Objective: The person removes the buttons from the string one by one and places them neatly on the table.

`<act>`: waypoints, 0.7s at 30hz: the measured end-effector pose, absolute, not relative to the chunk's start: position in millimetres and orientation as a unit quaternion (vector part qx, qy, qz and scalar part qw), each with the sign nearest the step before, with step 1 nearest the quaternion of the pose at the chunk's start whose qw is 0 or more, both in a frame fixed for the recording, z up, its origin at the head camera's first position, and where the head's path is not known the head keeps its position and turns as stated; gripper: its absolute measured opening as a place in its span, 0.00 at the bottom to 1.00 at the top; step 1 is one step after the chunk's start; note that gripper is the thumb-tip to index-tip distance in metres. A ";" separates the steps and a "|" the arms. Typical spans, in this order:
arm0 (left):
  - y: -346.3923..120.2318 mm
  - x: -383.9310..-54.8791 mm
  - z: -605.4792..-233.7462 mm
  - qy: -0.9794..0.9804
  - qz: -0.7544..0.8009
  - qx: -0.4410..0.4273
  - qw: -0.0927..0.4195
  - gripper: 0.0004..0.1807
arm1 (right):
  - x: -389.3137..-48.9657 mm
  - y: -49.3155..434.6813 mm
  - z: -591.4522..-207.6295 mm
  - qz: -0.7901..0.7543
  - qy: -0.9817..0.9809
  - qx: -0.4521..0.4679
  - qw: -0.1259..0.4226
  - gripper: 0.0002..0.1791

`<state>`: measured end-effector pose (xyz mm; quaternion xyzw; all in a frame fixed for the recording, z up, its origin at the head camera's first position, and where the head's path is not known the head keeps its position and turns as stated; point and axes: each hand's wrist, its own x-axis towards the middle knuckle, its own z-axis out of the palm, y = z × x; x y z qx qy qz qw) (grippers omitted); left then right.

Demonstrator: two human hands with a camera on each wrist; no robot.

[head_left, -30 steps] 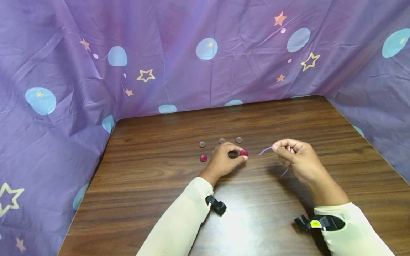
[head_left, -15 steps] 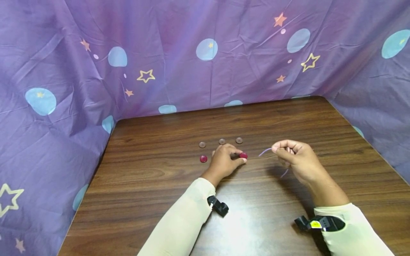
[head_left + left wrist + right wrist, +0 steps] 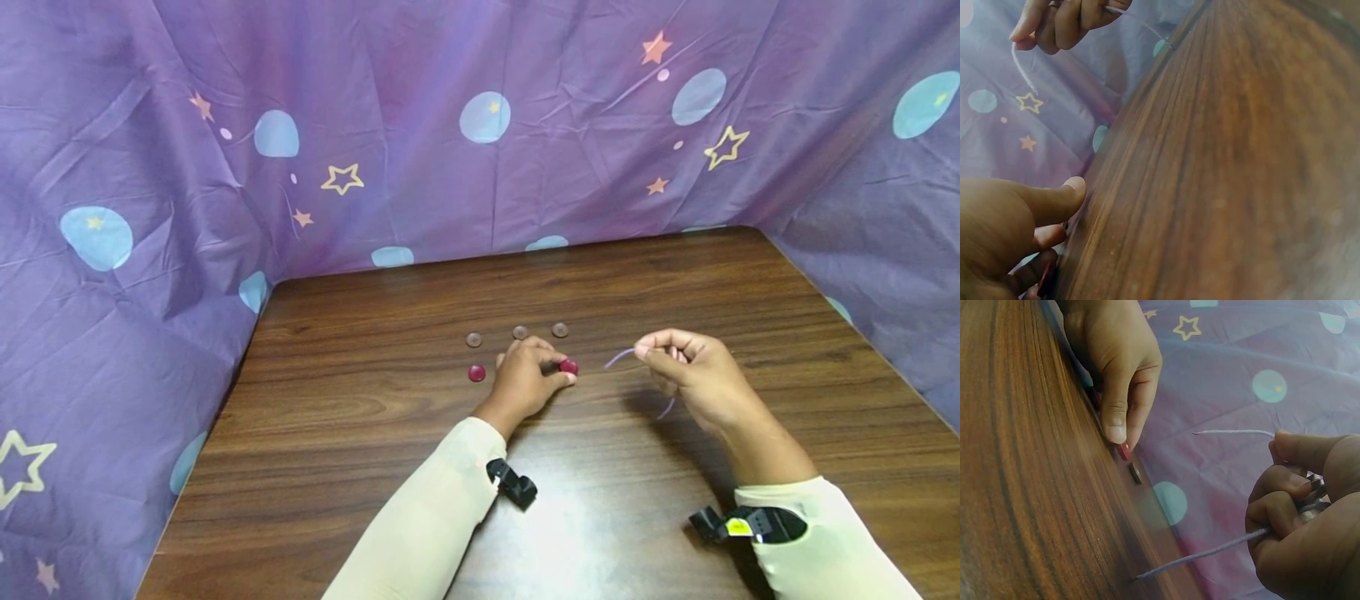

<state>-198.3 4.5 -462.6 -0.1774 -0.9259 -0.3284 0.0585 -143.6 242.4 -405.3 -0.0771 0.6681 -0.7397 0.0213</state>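
Note:
My left hand (image 3: pixel 525 379) pinches a dark red button (image 3: pixel 569 367) between thumb and forefinger, low over the table. In the right wrist view this button (image 3: pixel 1124 450) stands on edge under the fingertips. Opposite it, my right hand (image 3: pixel 693 367) pinches a thin light purple cord (image 3: pixel 619 357) near one end. That short free end points left toward the button, with a gap between them. The cord's other end (image 3: pixel 1200 554) hangs out below the curled fingers, and its middle is hidden in the hand. A second red button (image 3: pixel 477 373) lies left of my left hand.
Three brown buttons lie in a row behind my left hand: a left one (image 3: pixel 474 340), a middle one (image 3: pixel 520 332) and a right one (image 3: pixel 560 330). The wood-grain table (image 3: pixel 360 467) is backed by a purple patterned cloth (image 3: pixel 420 192).
My left hand has moved slightly down and nearer to me, lowering the red button toward the table. My right hand and the cord have stayed nearly still.

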 end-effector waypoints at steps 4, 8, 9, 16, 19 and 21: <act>5.9 -198.6 -462.2 -0.929 -0.325 -0.169 0.053 0.16 | -143.5 242.3 -405.0 -0.734 0.675 -0.077 0.024 0.04; 7.7 -198.3 -461.4 -0.934 -0.317 -0.159 0.048 0.16 | -143.8 242.0 -405.3 -0.730 0.679 -0.077 0.029 0.04; 8.1 -198.3 -461.3 -0.935 -0.315 -0.157 0.047 0.16 | -144.0 241.9 -405.5 -0.729 0.679 -0.077 0.029 0.04; 8.2 -197.2 -459.8 -0.937 -0.313 -0.151 0.044 0.18 | -144.5 241.8 -406.7 -0.720 0.689 -0.077 0.030 0.04; 8.4 -197.0 -460.2 -0.937 -0.313 -0.150 0.044 0.18 | -144.0 242.1 -407.0 -0.712 0.697 -0.080 0.041 0.03; 8.5 -196.8 -460.8 -0.937 -0.313 -0.149 0.043 0.18 | -144.0 242.3 -407.4 -0.706 0.702 -0.080 0.048 0.03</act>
